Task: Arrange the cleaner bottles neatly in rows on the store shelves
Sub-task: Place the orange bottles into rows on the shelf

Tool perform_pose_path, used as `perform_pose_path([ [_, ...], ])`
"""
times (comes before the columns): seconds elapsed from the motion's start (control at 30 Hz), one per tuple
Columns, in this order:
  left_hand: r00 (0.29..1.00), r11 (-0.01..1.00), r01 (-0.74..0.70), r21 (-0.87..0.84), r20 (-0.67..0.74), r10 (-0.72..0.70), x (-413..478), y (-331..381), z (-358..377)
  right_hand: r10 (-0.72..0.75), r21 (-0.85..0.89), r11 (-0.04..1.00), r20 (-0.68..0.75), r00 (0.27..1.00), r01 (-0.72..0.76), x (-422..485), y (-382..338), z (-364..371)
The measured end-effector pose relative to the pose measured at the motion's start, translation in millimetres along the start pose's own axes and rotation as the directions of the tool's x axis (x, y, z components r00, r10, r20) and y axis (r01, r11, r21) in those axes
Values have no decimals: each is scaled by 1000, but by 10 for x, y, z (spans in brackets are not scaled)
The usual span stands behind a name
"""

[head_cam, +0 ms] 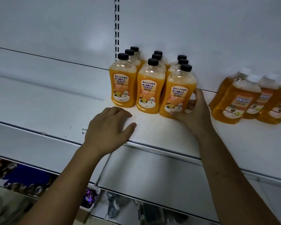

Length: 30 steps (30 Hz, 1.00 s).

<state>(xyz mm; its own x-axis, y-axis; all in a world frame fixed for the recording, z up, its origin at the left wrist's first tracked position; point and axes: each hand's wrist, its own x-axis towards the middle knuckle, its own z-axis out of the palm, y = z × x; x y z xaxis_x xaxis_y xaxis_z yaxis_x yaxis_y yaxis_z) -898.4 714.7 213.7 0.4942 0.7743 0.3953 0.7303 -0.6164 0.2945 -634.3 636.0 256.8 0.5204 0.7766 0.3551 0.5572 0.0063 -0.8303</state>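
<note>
Nine squat plastic cleaner bottles filled with opaque orange liquid, each with a black screw cap and an orange-and-white printed label, stand upright on a white metal shelf board. They form three files of three running back toward the white back panel, just at the foot of its slotted upright strip at twelve o'clock.

The right hand grips the front bottle of the right-hand file low on its body. The thumb lies across the base at the front, and the fingers curl round the side at three o'clock of that bottle. This bottle stands slightly nearer the shelf's front edge than its two front neighbours and leans a little to the right.

The left hand rests palm down on the shelf's front edge, at seven o'clock of the block of bottles. Its fingers are relaxed and loosely spread, its thumb points out to the right, and it holds nothing and touches no bottle.

At three o'clock of the block, well apart from it, stands a cluster of clear amber-filled bottles with white caps and orange labels, touching one another.

Below, at six to eight o'clock, lower shelves carry blurred goods, among them purple-wrapped items in a white tray.
</note>
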Motion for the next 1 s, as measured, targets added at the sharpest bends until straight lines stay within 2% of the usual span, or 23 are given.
perform_pose_path([
  [0.4, 999, 999, -26, -34, -31, 25, -21, 5, -20, 26, -82, 996, -49, 998, -30, -79, -37, -51],
  [0.47, 998, 996, -48, -77, -39, 45, -42, 15, -39, -12, -155, 988, -86, 996, -1, -200, -42, -180],
  [0.6, 994, 958, -101, -267, -55, 90, -102, 246, -130, -65, -299, 954, -94, 993, 34, -732, -22, -536],
  [0.77, 938, 896, -341, -283, -41, 344, -315, 1026, -53, -52, -450, 893, -66, 996, 17, -1691, 186, -1243],
  [0.9, 866, 808, -481, -341, -40, 499, -610, 1778, 215, 34, -512, 849, -190, 981, -128, -2432, 418, -1888],
  [1.0, 817, 751, -534, -390, -8, 577, -890, 2411, 448, 84, -537, 816, -260, 962, -216, -2931, 635, -2448],
])
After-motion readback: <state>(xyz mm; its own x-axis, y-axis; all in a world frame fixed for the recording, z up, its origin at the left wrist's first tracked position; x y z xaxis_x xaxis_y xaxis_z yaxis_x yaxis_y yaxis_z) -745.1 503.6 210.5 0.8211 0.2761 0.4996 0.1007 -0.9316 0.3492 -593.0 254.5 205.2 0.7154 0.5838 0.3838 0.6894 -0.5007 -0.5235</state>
